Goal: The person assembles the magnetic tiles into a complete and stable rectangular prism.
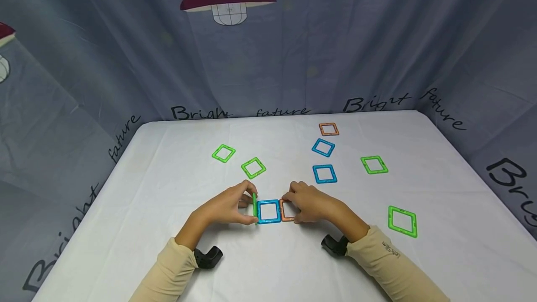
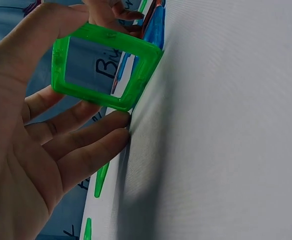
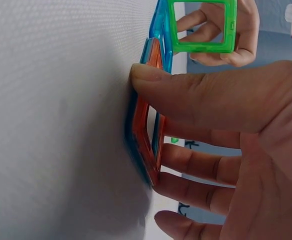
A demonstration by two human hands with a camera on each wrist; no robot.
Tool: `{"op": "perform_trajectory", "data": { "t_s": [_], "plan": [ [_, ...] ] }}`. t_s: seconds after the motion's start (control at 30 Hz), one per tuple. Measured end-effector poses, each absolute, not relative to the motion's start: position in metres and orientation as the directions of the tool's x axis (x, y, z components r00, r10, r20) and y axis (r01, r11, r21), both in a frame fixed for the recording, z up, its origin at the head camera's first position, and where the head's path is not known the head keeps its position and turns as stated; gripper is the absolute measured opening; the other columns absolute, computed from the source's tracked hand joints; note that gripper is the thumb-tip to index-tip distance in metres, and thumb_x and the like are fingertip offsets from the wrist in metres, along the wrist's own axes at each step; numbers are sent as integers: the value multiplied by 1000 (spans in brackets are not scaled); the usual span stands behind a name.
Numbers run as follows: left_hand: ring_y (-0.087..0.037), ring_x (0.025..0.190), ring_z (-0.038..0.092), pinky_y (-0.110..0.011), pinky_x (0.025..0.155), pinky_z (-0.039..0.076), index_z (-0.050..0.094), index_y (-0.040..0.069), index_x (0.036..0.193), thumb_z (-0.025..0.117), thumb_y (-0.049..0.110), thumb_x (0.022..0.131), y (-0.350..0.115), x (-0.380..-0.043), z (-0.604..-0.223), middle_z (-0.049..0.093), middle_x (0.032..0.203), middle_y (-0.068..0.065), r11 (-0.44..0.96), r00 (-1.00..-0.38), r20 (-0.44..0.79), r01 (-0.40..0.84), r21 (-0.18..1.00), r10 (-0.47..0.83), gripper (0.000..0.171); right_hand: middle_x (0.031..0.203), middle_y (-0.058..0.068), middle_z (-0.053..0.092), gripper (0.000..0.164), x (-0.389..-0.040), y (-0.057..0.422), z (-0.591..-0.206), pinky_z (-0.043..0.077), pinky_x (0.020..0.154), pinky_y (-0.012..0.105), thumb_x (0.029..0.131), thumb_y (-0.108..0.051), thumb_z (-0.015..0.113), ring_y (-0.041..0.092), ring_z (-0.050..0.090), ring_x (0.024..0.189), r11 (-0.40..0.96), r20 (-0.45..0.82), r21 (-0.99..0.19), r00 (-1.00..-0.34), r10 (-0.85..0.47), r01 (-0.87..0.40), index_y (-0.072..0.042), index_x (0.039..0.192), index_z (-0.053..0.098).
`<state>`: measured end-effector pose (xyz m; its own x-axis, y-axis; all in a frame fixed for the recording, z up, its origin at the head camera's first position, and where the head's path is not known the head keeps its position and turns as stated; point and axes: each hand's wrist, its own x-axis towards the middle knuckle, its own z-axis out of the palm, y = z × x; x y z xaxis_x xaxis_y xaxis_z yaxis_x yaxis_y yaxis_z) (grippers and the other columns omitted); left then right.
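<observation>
Fingers of left hand [image 1: 226,206] are pinching green frame [image 1: 254,206] upright, seemingly bracing it against blue frame [image 1: 269,221] between hands; right hand [image 1: 312,203] is gripping orange frame [image 1: 282,211], probably steadying blue one.

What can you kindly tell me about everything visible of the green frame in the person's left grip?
The green frame is a bright, glossy four-sided piece with rounded corners and an open middle; it looks like translucent plastic. It stands roughly upright on edge, so the head view shows a thin strip, at a blue frame's left side. The left grip pinches it between thumb and fingers. Its lower edge appears to meet the blue frame; whether it touches the white cloth is unclear.
</observation>
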<state>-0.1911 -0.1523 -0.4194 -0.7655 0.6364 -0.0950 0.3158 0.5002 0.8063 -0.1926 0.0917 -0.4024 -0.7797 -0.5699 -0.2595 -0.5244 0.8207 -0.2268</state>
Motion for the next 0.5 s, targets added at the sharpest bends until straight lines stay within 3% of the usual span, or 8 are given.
{"op": "perform_trajectory", "data": {
  "t_s": [0.23, 0.5],
  "plan": [
    [-22, 109, 57, -26, 89, 51, 42, 7, 114, 77, 24, 73, -156, -189, -423, 50, 117, -11, 488, -779, -86, 298, 820, 621, 57, 104, 2, 52, 52, -194, 89, -404, 45, 77, 29, 69, -21, 80, 15, 45, 95, 813, -255, -220, -772, -582, -540, -15, 117, 62],
    [-22, 111, 56, -26, 90, 50, 41, 9, 116, 75, 26, 75, -155, -188, -428, 51, 119, -11, 477, -783, -51, 325, 817, 620, 56, 98, -1, 51, 52, -193, 94, -400, 40, 69, 26, 67, -23, 81, 12, 42, 86, 809, -241, -248, -775, -584, -533, -15, 115, 63]
  ]
}}
